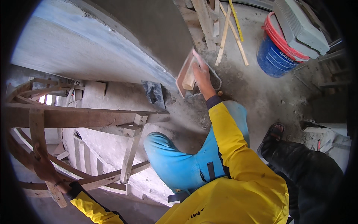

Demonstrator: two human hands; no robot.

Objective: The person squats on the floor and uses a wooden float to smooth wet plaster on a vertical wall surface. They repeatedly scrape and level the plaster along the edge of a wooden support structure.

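Clamped in the right hand (202, 77), fingers wrapped over the upper part: a flat wooden float (182, 79) with a pale block handle (189, 79). Located above centre, at the near corner of a grey plastered slab (149, 28); contact with that corner impossible to tell. Turned edge-on in part, plate toward the slab, handle toward the palm. Long axis steep, running from upper right to lower left, with the upper end pointing away from the body and the lower end toward the bent knees.

Closed around a wooden upright (36, 125) at far left: the left hand (45, 168). Joined to that upright, a long wooden rail (85, 117), lying between the left hand and the slab and blocking direct passage; braced farther right by a slanting slat (131, 155). Propped just beneath the slab's edge: a dark, stained flat piece (153, 95).

Beyond the float, on the floor: crossed wooden strips (224, 35) and a yellow marked strip (236, 20). To the right, well apart, a blue bucket (274, 56) with red rim, topped by pale blocks (300, 28). At lower right, near the yellow sleeve (233, 142): another person's dark-trousered leg (305, 160).
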